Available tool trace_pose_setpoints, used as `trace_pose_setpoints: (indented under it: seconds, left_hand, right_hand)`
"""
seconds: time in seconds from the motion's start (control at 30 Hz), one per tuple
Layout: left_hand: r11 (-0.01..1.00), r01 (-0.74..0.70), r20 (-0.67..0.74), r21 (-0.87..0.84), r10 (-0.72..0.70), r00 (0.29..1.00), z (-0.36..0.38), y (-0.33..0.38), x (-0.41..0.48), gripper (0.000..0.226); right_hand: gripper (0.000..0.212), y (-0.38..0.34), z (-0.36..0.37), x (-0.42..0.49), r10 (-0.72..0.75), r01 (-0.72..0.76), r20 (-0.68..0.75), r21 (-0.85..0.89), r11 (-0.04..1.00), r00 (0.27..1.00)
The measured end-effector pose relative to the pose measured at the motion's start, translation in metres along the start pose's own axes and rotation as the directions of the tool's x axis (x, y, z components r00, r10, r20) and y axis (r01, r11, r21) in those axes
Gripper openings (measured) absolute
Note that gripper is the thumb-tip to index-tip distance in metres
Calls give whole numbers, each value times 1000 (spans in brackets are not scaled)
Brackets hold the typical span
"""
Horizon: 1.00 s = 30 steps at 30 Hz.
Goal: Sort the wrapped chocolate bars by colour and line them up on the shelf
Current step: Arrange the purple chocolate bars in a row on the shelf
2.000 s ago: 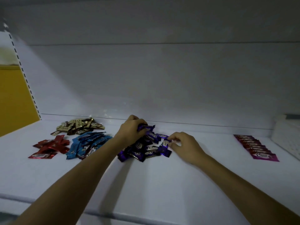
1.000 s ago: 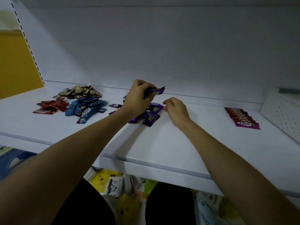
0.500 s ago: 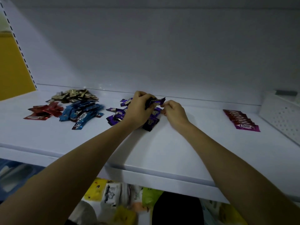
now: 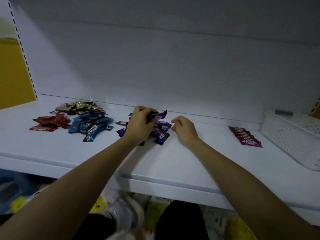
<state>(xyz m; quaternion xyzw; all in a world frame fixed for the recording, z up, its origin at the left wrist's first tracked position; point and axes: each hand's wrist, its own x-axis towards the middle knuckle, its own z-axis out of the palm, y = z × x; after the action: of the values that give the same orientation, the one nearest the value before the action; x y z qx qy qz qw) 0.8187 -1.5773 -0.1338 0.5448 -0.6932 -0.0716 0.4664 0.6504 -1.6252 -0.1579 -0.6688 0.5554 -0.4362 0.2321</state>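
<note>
Slipping was judged the chief risk at this stage: a bundle of purple bars was clamped in the left hand, raised just above the purple heap, and the slick wrappers could have slid from so crowded a grip and scattered back into the heap or toward the front edge of the shelf. Mixing of colours was judged a lesser hazard, since the blue heap lay near the purple one on its left, with the red heap and the gold heap beyond it. The neat row of magenta bars, laid well apart to the right beside a white basket, could have been disturbed if a new line were begun too close to it. The left hand was seen with fingers curled tightly round its bundle, one wrapper end projecting to the right. The right hand was held low just beside the heap, knuckles up and fingers curled; whether anything was pinched beneath them could not be told.
</note>
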Motion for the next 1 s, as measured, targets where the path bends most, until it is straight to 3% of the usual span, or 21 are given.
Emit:
trace_pose_setpoints:
  seconds: [0.27, 0.4, 0.47, 0.53, 0.67, 0.73, 0.77, 0.8, 0.87, 0.93, 1.0]
  left_hand:
    - [996, -5, 28, -90, 8, 1000, -10, -3, 0, 26]
    - [988, -56, 86, -142, 68, 994, 3, 1, 9, 20]
    - [977, -94, 101, -189, 115, 988, 14, 9, 15, 20]
    - [959, -143, 113, -246, 175, 978, 26, 21, 20, 21]
    - [920, -127, 149, -370, 194, 970, 59, 37, 31, 14]
    - [914, -79, 172, -399, 159, 972, 77, 41, 38, 16]
    - [907, -41, 196, -419, 135, 971, 86, 45, 40, 23]
    - [894, -3, 226, -447, 117, 967, 94, 50, 42, 32]
    - [859, 50, 265, -509, 102, 959, 109, 60, 43, 44]
    - [826, 94, 287, -555, 85, 954, 124, 64, 43, 47]
    - [800, 143, 309, -582, 55, 950, 137, 61, 43, 45]
  right_hand:
    - [30, -29, -10, -25, 63, -63, -32, -1, 998, 997]
    - [44, -47, -27, -34, 48, -68, 101, 206, 976, 994]
    - [31, -50, -39, -36, 58, -87, 104, 301, 950, 993]
    - [15, -46, -52, -37, 78, -87, 44, 308, 947, 996]
    - [10, -21, -86, -32, 268, -180, -185, 392, 902, 945]
    - [7, -5, -103, -32, 280, -184, -293, 315, 931, 914]
    - [11, 5, -109, -33, 222, -164, -337, 194, 967, 915]
    - [14, 17, -113, -35, 152, -148, -332, 38, 988, 931]
    - [12, 36, -113, -42, 89, -122, -160, -212, 970, 983]
    - [10, 54, -113, -46, 73, -92, -94, -215, 972, 993]
    - [13, 62, -117, -45, 78, -90, -264, -31, 995, 961]
